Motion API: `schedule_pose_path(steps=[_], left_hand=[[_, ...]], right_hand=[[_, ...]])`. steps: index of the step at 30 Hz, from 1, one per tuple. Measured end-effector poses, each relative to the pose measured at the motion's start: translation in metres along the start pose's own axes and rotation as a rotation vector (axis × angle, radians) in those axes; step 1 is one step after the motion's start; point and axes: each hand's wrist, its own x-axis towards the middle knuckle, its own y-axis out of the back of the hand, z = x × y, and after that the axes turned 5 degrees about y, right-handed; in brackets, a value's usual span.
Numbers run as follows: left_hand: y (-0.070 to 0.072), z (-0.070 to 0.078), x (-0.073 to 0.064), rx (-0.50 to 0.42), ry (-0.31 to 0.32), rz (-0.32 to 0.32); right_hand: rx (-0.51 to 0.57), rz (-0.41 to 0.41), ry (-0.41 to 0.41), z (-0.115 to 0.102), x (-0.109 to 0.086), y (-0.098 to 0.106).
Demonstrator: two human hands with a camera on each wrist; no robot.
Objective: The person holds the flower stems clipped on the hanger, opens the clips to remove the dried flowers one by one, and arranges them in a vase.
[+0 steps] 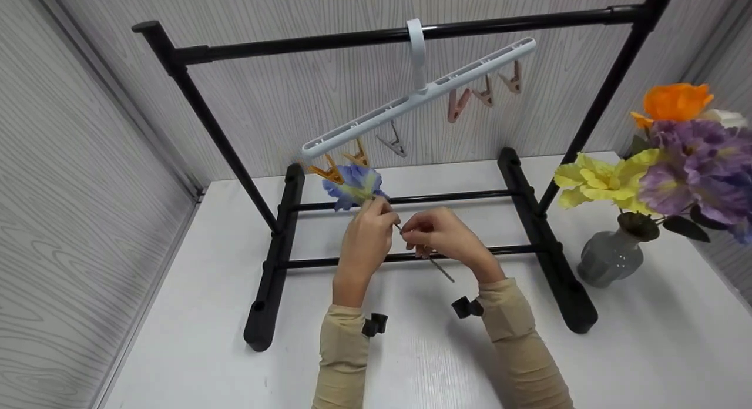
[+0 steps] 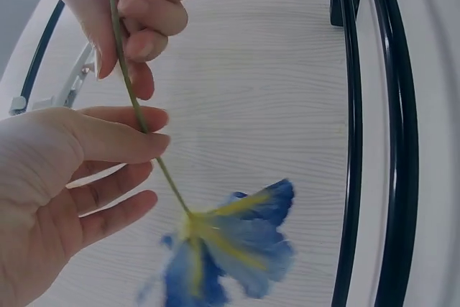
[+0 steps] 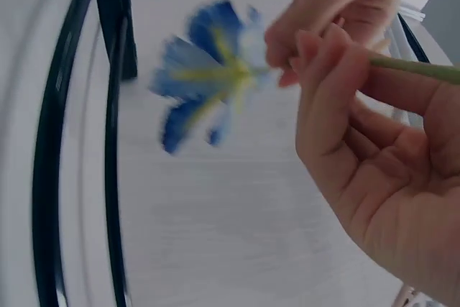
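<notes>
A blue artificial flower [image 1: 354, 184] with yellow streaks is held by its thin green stem [image 2: 171, 177]. My left hand [image 1: 368, 235] pinches the stem just below the bloom, between thumb and index finger. Farther down the stem, my right hand [image 1: 440, 233] grips it with thumb and curled fingers, and the stem's end sticks out below that hand. In the head view the bloom overlaps the orange clips [image 1: 329, 171] at the left end of a white clip hanger [image 1: 382, 116]. In the right wrist view the bloom [image 3: 208, 77] lies left of both hands.
The hanger hooks over the top bar of a black rack [image 1: 305, 43], tilted in view, with pink, beige and grey clips [image 1: 458, 105] along it. At right stands a grey vase [image 1: 611, 258] with orange, yellow and purple flowers [image 1: 693, 162]. The rack's feet rest on a white table [image 1: 194, 338].
</notes>
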Motion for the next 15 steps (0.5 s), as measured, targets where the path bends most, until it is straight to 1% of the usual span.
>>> schedule_pose_path(steps=[2, 4, 6, 7, 9, 13, 15], left_hand=[[0.0001, -0.0021, 0.0005, -0.034, -0.004, 0.029], [0.0003, -0.0035, 0.0011, -0.102, 0.007, 0.046], [0.0007, -0.0040, 0.0017, -0.213, 0.053, 0.054], [0.0010, -0.0040, 0.0022, -0.284, 0.091, 0.056], [0.0009, -0.0037, 0.0032, -0.433, 0.199, 0.067], [-0.0006, -0.0032, 0.0058, -0.789, 0.489, 0.106], [-0.0025, -0.0035, 0.0066, -0.954, 0.617, 0.138]], right_hand=[[0.131, 0.002, -0.051, 0.0039, 0.0030, -0.0029], [0.245, -0.003, -0.085, 0.0067, 0.0043, -0.0041], [0.317, -0.018, -0.100, 0.0079, 0.0044, -0.0041], [0.334, -0.028, -0.103, 0.0080, 0.0042, -0.0039], [0.351, -0.053, -0.102, 0.0079, 0.0036, -0.0037], [0.329, -0.122, -0.088, 0.0077, 0.0034, -0.0047], [0.318, -0.155, -0.079, 0.0084, 0.0034, -0.0056]])
